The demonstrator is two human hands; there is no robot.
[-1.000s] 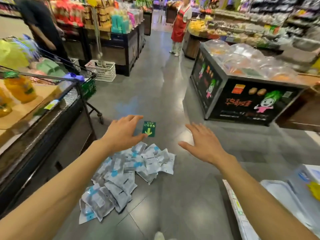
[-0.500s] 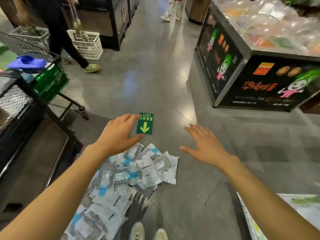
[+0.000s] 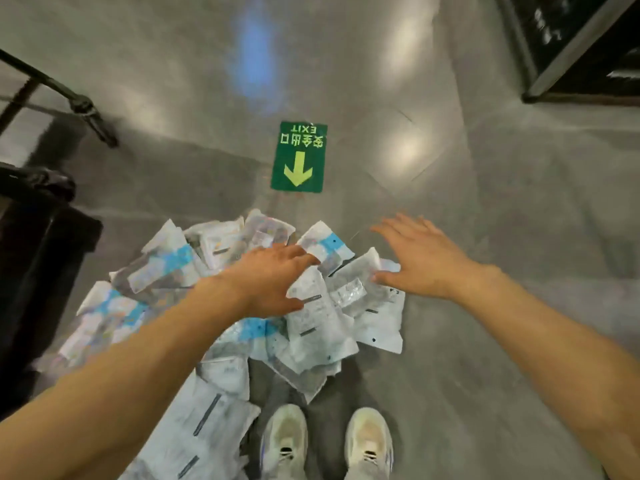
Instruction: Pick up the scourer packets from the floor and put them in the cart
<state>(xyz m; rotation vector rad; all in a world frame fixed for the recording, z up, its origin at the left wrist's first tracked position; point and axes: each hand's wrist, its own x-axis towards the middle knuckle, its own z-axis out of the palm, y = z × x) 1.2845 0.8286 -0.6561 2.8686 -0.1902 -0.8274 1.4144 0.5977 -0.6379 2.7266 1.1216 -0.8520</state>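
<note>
Green rectangular floor sticker [image 3: 299, 156] reads "EXIT" plus Chinese characters, upside down from this view, with a yellow-green arrow pointing back at the person. It sits on the grey polished floor [image 3: 485, 168], just beyond the fingertips of both hands.

White-and-clear flat plastic scourer packets with blue bands [image 3: 311, 320] lie in a loose overlapping heap on the floor, directly under the fingers of both hands and running back to the left of the shoes. Print on the packets is too blurred to read.

Left hand [image 3: 273, 278]: palm down over the middle of the heap, fingers extended and spread, nothing grasped. Cannot tell if the fingertips touch the top packet or hover above it.

Right hand [image 3: 420, 256]: palm down, fingers straight and splayed, nothing grasped. Thumb is over the heap's right edge; the other fingers reach out over bare floor.

Pale cream lace-up sneakers [image 3: 325, 441] stand just behind the heap, below both wrists.

Black metal cart frame with a caster wheel [image 3: 83, 107] is well left of the left fingers; only the lower frame shows, so its contents are out of view. Dark display-stand base [image 3: 581, 64] sits far beyond the right fingers; its writing is illegible.
</note>
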